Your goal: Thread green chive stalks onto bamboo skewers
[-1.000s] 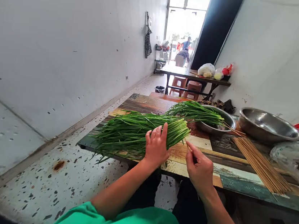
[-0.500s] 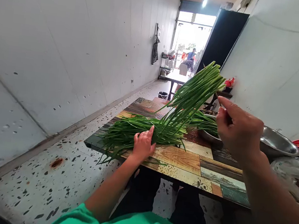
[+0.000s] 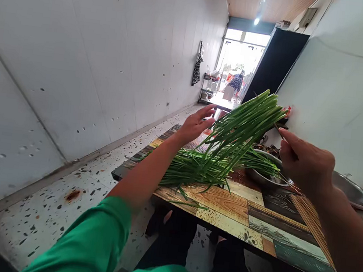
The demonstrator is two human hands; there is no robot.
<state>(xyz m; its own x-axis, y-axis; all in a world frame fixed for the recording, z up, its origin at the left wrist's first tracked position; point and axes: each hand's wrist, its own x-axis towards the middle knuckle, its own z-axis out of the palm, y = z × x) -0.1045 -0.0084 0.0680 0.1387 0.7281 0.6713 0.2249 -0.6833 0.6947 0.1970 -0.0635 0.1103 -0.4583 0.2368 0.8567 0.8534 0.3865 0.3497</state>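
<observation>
My right hand [image 3: 309, 162] pinches the end of a thin skewer [image 3: 279, 129] that runs through a bunch of green chives [image 3: 250, 118]. The bunch is raised over the table, its cut ends up and to the right, its leaves drooping to the lower left. My left hand [image 3: 196, 124] is open beside the drooping leaves, fingers stretched toward them; whether the fingertips touch is unclear. Below lies a pile of loose chives [image 3: 194, 168] on the table, partly hidden by my left forearm.
A patterned wooden table [image 3: 226, 205] spans the front. On it, a metal bowl [image 3: 258, 179] holds more chives, with another metal bowl [image 3: 355, 191] farther right. Thin sticks [image 3: 312, 218] lie near my right forearm. A white wall [image 3: 138, 60] runs along the left.
My left hand has left the pile on the table and risen to the hanging leaves. The skewered chives and right hand sit slightly farther right and lower as the view shifted.
</observation>
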